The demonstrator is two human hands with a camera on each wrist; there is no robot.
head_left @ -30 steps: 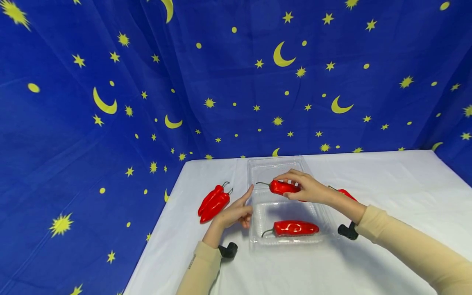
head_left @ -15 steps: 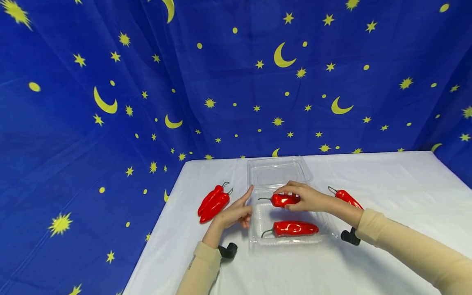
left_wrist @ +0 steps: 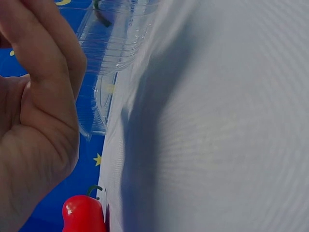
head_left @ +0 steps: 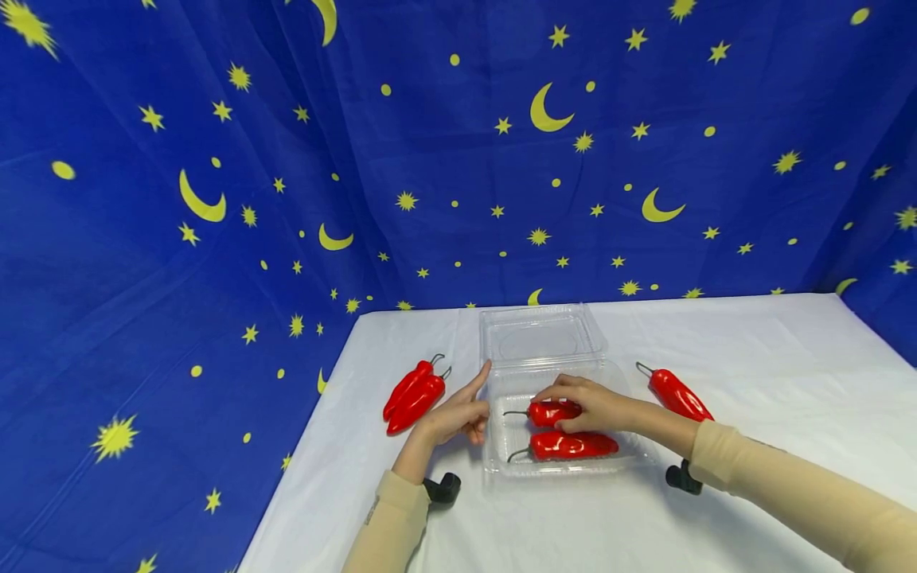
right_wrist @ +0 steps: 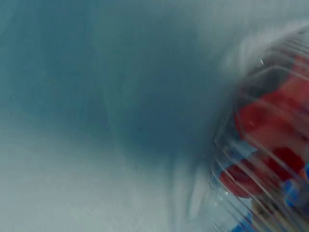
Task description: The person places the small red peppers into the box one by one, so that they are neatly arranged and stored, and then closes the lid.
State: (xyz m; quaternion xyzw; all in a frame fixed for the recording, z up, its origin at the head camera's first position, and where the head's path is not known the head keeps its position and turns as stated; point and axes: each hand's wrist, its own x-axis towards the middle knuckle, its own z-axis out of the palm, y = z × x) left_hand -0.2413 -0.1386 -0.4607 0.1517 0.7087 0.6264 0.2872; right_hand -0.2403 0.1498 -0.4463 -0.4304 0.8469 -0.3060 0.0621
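My right hand (head_left: 593,404) pinches a red pepper (head_left: 550,413) from above, low inside the clear plastic clamshell container (head_left: 566,469). Just in front of it another red pepper (head_left: 573,446) lies on the container's floor, stem to the left. Through the ribbed wall, the right wrist view shows blurred red peppers (right_wrist: 270,121). My left hand (head_left: 453,418) is at the container's left side, index finger extended along the edge and the other fingers bent, holding nothing. In the left wrist view the left hand (left_wrist: 46,101) stands close to the clear wall (left_wrist: 113,53).
The container's lid (head_left: 542,333) lies folded back behind it. Two red peppers, a nearer one (head_left: 419,402) and a farther one (head_left: 405,390), lie side by side on the white cloth to the left. Another pepper (head_left: 678,395) lies right of the container, behind the right forearm.
My right hand has brought its pepper from over the hinge area forward and down into the container, beside the lying pepper. The left hand stays in place.
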